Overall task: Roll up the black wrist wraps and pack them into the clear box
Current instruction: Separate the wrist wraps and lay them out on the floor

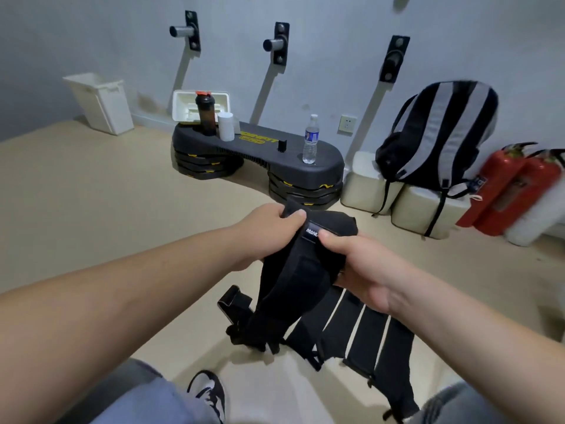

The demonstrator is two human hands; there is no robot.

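My left hand (pixel 269 228) is curled round the top end of one wrap (pixel 293 289), with my thumb pressed on top. My right hand (pixel 360 267) is just beside it. Its thumb and fingers pinch the same wrap, right by the small label (pixel 312 230). So both hands are gripping this one wrap. The rest of it hangs down from my hands, and its far end lies on the floor (pixel 122 209) below them, near my shoe (pixel 208 390).

I think I am at the start of the roll. To do it well, I should find the very end, fold it over tight, and turn it bit by bit with my thumbs. One hand should turn. The other should keep the strip pulled flat, so the roll does not go loose or crooked. The edges should line up on both sides. The hanging part looks a bit twisted, so I should let it hang straight first.

Under my right hand, more wraps (pixel 363 335) lie flat, side by side on the floor. They are not rolled yet.

I cannot see a box that is plainly clear. Far ahead of my hands there is a pale tub (pixel 183 108) on a black step (pixel 275 151), and a pale bin (pixel 101 102) off to the left. I cannot tell if either one is the box.
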